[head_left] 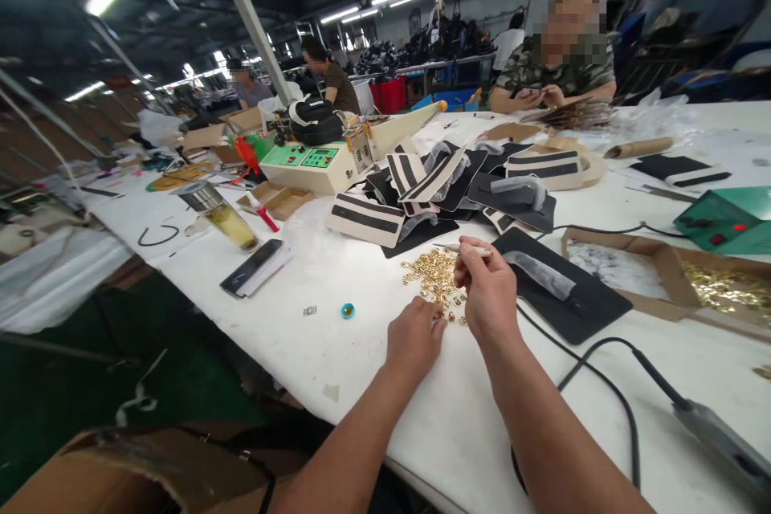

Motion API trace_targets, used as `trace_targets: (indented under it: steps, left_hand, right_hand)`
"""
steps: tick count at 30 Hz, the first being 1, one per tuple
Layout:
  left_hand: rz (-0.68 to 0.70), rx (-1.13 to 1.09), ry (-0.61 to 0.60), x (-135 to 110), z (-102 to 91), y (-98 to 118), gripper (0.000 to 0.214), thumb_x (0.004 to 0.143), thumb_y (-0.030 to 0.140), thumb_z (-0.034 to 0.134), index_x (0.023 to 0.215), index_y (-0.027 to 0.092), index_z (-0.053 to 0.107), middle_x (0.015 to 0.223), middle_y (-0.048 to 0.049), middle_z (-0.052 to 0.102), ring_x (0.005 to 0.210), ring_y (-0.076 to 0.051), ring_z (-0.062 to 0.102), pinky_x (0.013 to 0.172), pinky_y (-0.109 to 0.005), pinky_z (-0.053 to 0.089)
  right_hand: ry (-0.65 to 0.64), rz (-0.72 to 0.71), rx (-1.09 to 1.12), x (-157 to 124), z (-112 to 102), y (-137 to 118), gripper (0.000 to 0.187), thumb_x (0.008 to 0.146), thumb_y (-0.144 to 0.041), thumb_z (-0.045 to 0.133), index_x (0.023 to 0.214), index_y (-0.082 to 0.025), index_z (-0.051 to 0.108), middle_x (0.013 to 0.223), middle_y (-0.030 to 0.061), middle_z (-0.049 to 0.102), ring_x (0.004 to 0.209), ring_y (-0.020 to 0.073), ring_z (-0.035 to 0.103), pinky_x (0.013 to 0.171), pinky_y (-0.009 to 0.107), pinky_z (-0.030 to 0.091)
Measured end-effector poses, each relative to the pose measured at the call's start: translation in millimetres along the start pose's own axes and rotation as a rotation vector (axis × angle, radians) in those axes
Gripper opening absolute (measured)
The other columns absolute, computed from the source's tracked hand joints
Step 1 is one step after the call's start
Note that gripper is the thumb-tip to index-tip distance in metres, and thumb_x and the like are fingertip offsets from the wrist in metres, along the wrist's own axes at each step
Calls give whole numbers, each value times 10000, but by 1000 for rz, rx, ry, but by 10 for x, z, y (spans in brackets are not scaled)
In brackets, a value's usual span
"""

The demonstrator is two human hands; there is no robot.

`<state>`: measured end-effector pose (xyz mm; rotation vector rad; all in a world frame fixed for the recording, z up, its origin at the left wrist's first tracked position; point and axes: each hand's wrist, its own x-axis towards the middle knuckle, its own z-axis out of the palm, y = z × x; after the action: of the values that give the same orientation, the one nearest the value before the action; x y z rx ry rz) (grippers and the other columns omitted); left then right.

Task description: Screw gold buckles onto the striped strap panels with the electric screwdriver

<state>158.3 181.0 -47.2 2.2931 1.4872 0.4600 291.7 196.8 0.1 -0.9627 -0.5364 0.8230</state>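
Observation:
My right hand point(489, 289) is closed round a slim, pale, pointed stick point(475, 251), its tip aimed left over a heap of small gold metal fittings point(432, 269). Low at the near edge of that heap is my left hand point(415, 340), fingers bent and pinched together by some loose gold pieces. What lies between those fingertips is too small to make out. Right of my right hand lies a black panel point(593, 307) with a plastic-wrapped handle point(542, 275). Behind the heap, several black and cream panels point(367, 217) are piled up.
A small blue cap point(348, 311), phone point(250, 267) and glass bottle point(226, 221) stand left. On the right are cardboard trays point(675, 273), a green box point(732, 218), and a corded grey tool point(720, 442). A machine point(313, 165) and a seated person point(557, 56) are beyond.

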Motion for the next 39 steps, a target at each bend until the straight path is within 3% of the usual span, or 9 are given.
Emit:
trace_targets:
  steps: [5,10,15,17,22,25,29,33,39]
  left_hand:
    - [2,-29,-16,68,-16,2,124,978,234,604,991,232,728,1052,-27,677,882,-192,674,774,-286,498]
    - [-2,-153,40,-58,-72,-50,172,1012,263,547,1034,215,710,1099,-49,696,943,-190,685,849,-295,511]
    - [-376,-839,139,-529,-201,-273,330,986,458,562,1021,169,717,676,-2,667,518,-123,537,521,-241,439]
    - [-461,-972,195,-736,-263,-400,367,956,500,592,1014,160,715,720,-24,702,508,-119,531,471,-233,411]
    - [-416,-862,367,-1011,-427,-703,265,957,418,611,980,190,744,883,-48,743,807,-173,670,729,-276,539]
    - [-427,-906,410,-990,-486,-862,250,951,406,619,995,189,734,914,-52,748,815,-175,672,736,-284,548]
    - [-469,-1107,461,-927,-471,-1002,315,923,451,649,1032,160,702,935,-79,746,754,-165,654,612,-258,549]
    - [-466,-1123,484,-935,-420,-1025,307,946,443,632,1067,166,683,978,-81,733,828,-184,678,663,-287,593]
    - [-261,-704,454,-968,-461,-1052,182,1032,275,531,1126,233,682,1157,-59,727,1110,-219,665,1000,-411,545]
  right_hand:
    - [-46,78,42,-80,62,29,361,815,-450,816,1053,-188,739,670,-51,571,555,90,472,523,237,383]
    - [-116,131,34,-113,69,76,351,816,-463,826,1041,-204,755,700,-35,582,582,96,476,537,239,397]
    - [-249,184,-62,-300,137,244,392,821,-500,835,1076,-212,759,717,-21,602,606,123,528,538,256,421]
    - [-343,219,-136,-399,224,372,409,836,-526,815,1088,-209,755,748,-7,629,620,136,558,553,271,446]
    - [-595,217,-391,-534,576,756,457,865,-596,750,1082,-193,741,768,15,672,634,164,611,567,292,479]
    - [-653,192,-509,-548,725,972,474,874,-625,718,1063,-190,731,762,19,685,634,175,630,578,298,481]
    - [-662,142,-612,-603,712,1140,449,912,-623,674,1058,-202,729,698,-2,658,618,175,605,589,300,462]
    - [-649,76,-688,-679,652,1152,430,928,-606,660,1056,-203,739,669,-8,640,590,164,558,579,297,435]
    - [-636,23,-724,-685,686,1155,404,934,-571,655,1050,-193,742,724,13,685,613,170,579,622,306,464]
